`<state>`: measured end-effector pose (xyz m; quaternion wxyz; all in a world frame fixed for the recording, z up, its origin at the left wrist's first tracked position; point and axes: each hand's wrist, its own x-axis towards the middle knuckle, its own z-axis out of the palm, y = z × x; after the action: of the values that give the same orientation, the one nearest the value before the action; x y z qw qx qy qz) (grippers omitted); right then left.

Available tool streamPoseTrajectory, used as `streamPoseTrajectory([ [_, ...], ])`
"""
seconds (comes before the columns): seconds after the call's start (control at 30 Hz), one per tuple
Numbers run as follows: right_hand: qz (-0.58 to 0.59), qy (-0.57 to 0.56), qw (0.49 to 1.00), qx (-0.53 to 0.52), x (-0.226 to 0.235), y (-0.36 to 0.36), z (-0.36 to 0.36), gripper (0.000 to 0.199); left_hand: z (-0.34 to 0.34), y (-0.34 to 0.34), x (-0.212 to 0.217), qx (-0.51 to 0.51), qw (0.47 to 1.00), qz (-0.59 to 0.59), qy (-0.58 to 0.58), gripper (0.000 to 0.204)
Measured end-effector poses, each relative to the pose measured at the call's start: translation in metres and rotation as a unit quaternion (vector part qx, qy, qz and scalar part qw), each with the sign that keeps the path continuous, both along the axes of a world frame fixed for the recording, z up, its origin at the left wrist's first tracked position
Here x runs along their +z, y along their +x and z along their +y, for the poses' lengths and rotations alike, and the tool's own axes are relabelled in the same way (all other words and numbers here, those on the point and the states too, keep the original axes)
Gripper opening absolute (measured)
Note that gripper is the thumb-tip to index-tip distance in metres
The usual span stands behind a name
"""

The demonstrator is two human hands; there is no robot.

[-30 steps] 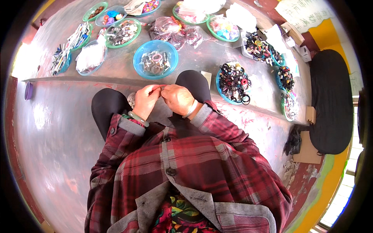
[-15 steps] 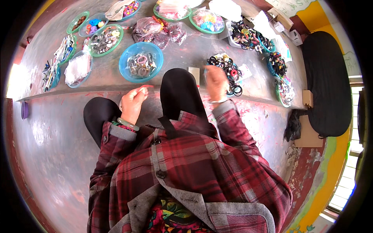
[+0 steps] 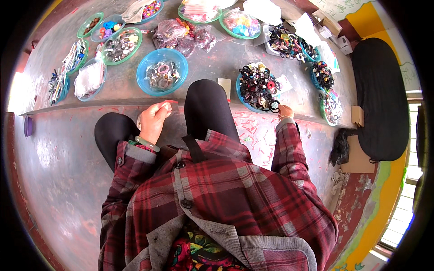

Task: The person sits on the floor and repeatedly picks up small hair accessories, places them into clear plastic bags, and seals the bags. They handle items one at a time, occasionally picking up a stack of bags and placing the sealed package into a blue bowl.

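My left hand [image 3: 153,121] is closed above the floor beside my left knee. Its fingertips pinch a thin, apparently see-through piece with a red edge [image 3: 170,102]. My right hand [image 3: 285,112] is at the lower right rim of a blue bowl [image 3: 246,103] heaped with hair ties [image 3: 257,86], mostly black with a few coloured ones. Its fingers close on a black hair tie [image 3: 274,106] at the edge of the heap. My right fingertips are small in view and partly hidden.
On the raised ledge stand a blue bowl [image 3: 141,80] of bagged hair ties, a green bowl [image 3: 105,58] of small packets, and a white tub [image 3: 269,48] of hair ties. Plastic bags [image 3: 169,34] lie behind. Red scraps [image 3: 246,124] litter the floor. A black oval board [image 3: 379,99] leans right.
My right hand has moved from above the left part of the hair-tie bowl to its lower right rim, uncovering the heap. My left hand has hardly moved.
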<state>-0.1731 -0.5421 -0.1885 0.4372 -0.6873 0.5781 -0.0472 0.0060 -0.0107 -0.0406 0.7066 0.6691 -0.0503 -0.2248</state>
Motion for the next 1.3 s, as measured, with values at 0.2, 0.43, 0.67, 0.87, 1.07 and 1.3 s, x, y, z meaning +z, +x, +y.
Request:
streamPoseTrajectory([
  [0.2,-0.113,-0.026,0.993,-0.035,0.019,0.01,0.003,0.011,-0.002,-0.003,0.003,0.0,1.0,-0.008,0.0,0.02],
  [0.43,-0.215,-0.013,0.976,0.033,0.059,0.027,0.016,0.012,-0.001,-0.004,0.005,0.001,1.0,-0.002,0.005,0.02],
  [0.67,-0.348,0.042,0.934,0.06,0.101,0.051,0.05,0.017,0.003,-0.004,0.005,-0.002,1.0,-0.007,0.0,0.022],
  [0.87,-0.375,0.032,0.922,0.095,0.098,0.049,0.042,0.013,-0.001,-0.005,0.008,0.0,1.0,0.011,-0.019,0.024],
  [1.07,-0.307,-0.055,0.942,0.125,0.118,0.057,0.048,0.021,0.001,-0.005,0.006,-0.012,1.0,-0.017,0.005,0.023],
  [1.3,-0.213,-0.207,0.935,0.196,0.127,0.065,0.049,0.013,0.002,-0.005,0.012,-0.015,1.0,-0.018,0.003,0.023],
])
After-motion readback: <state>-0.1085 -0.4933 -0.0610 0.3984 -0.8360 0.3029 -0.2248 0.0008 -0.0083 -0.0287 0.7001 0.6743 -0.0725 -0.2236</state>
